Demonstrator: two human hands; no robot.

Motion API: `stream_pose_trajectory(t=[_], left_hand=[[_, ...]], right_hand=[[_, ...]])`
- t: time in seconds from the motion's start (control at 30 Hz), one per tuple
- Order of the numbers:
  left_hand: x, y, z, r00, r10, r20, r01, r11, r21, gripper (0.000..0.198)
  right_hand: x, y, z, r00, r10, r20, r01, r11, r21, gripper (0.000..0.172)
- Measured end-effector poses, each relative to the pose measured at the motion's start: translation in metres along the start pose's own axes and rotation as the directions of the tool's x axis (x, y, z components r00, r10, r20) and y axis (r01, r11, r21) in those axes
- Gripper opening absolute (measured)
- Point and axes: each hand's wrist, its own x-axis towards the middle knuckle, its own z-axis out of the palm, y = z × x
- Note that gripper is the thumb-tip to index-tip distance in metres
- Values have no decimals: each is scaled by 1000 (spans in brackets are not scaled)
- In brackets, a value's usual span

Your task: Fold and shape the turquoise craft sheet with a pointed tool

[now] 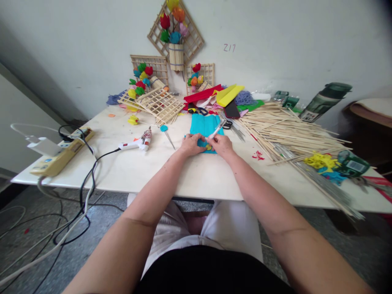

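Note:
A bright blue sheet [204, 123] lies on the table in front of me. My left hand [192, 144] rests on its lower left part, fingers bent and pressed down over the paper. Closed around a slim white pen-like tool [218, 128] is my right hand [221, 145], at the sheet's right side. The tool slants up and to the right. Between the hands, a small yellow piece [208, 147] lies on the blue sheet, partly covered by fingers.
Left stand a glue gun [143, 141] and a power strip [65, 153] with cables. Wooden sticks [284, 128] and a dark bottle [326, 102] are right. Behind are bamboo lattices [161, 105], scissors [227, 125], a phone [232, 110] and yellow paper [229, 94].

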Motion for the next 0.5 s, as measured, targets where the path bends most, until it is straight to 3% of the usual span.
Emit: stream_pose_trajectory(t=[0.2,0.5], left_hand=[[-1,0,-1,1000,17,-13,-17,1000,-15,38],[-3,2,-2,1000,25,-19,-25,999,-22,34]], right_hand=[[1,8,4,1000,4,-13,-2,992,125,38],[0,5,1,1000,-12,-6,12,996,84,36]])
